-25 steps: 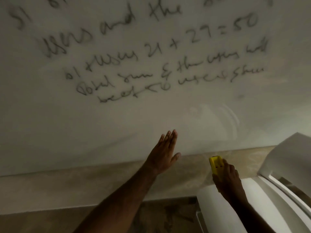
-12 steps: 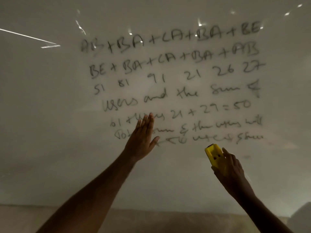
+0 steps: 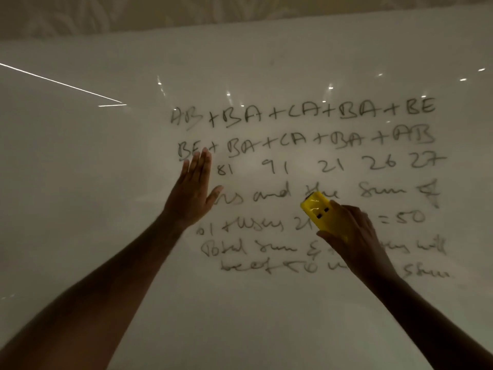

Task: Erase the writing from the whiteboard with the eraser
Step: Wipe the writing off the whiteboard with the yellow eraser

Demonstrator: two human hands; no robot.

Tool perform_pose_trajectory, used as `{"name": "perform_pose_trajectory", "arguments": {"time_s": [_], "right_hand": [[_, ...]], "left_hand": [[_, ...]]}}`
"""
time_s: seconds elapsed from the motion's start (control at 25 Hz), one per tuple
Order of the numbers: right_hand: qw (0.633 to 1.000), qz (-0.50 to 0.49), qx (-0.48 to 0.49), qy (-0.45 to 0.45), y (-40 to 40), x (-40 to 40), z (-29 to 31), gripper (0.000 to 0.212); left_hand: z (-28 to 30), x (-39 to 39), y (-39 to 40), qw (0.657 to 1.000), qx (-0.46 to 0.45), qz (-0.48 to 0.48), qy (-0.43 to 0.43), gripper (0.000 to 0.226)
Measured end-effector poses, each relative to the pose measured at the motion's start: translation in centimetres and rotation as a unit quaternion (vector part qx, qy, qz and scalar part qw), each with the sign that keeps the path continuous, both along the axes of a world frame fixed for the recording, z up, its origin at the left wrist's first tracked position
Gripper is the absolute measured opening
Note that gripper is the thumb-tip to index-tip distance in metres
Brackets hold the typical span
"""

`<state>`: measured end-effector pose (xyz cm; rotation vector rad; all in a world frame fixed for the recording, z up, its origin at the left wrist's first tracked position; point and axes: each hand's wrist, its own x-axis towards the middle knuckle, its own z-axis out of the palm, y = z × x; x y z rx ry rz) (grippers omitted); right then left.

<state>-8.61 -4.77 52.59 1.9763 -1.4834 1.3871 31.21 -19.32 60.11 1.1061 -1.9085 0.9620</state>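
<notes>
While the head view tips upward, the whiteboard (image 3: 80,182) fills nearly everything, a glossy pale board with ceiling lights glinting off it as small bright spots and one long streak of light on its left half, and a band of patterned wall (image 3: 160,12) shows above its top edge in a dim room. Dark handwriting (image 3: 301,116) runs in rows across the right half: letter sums on top, a row of numbers, then looser script below, all of it unerased. The left hand (image 3: 190,196) is up flat against the board, fingers straight and together, thumb spread, holding nothing, its fingertips reaching the second row of writing and covering the start of the number row. The right hand (image 3: 352,233) grips the yellow eraser (image 3: 320,212), fingers curled round its lower end, the eraser's top sitting at the "and the" line in the middle of the writing; I cannot tell whether it touches the board. Against half a second ago, both hands have climbed: the left was down by the lower lines, the eraser was below the last row, and the camera has lifted enough to bring in the board's top edge.
</notes>
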Motion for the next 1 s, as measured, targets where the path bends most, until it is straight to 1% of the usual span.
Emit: {"name": "perform_pose_trajectory", "arguments": {"time_s": [0.08, 0.12, 0.24, 0.44, 0.52, 0.72, 0.8, 1.0], "right_hand": [[0.997, -0.026, -0.049, 0.054, -1.3, 1.8, 2.5, 0.077], [0.995, -0.031, -0.062, 0.066, -1.8, 2.7, 3.6, 0.078], [0.992, -0.023, -0.091, 0.079, -4.2, 5.4, 6.7, 0.078], [0.985, -0.033, -0.132, 0.106, -8.9, 10.3, 11.5, 0.069], [0.982, -0.029, -0.149, 0.109, -10.6, 12.3, 13.3, 0.071], [0.975, -0.023, -0.186, 0.12, -14.0, 17.3, 17.4, 0.071], [0.971, -0.026, -0.201, 0.128, -15.1, 19.1, 18.5, 0.071], [0.947, -0.03, -0.256, 0.193, -18.5, 22.9, 20.8, 0.067]], "left_hand": [[2.1, 2.4, -1.6, 1.0, -0.019, 0.006, 0.004, 0.088], [2.9, 3.4, -2.3, 1.0, -0.029, 0.01, 0.006, 0.088], [5.3, 6.6, -5.0, 0.998, -0.058, 0.02, 0.011, 0.087], [8.9, 11.4, -9.7, 0.997, -0.071, 0.023, 0.031, 0.088], [9.9, 12.7, -11.3, 0.996, -0.077, 0.02, 0.045, 0.088], [13.0, 14.2, -15.1, 0.99, -0.086, -0.024, 0.111, 0.086], [13.6, 14.8, -16.6, 0.985, -0.104, -0.029, 0.134, 0.082], [13.4, 15.2, -18.8, 0.978, -0.153, -0.024, 0.142, 0.079]]}}
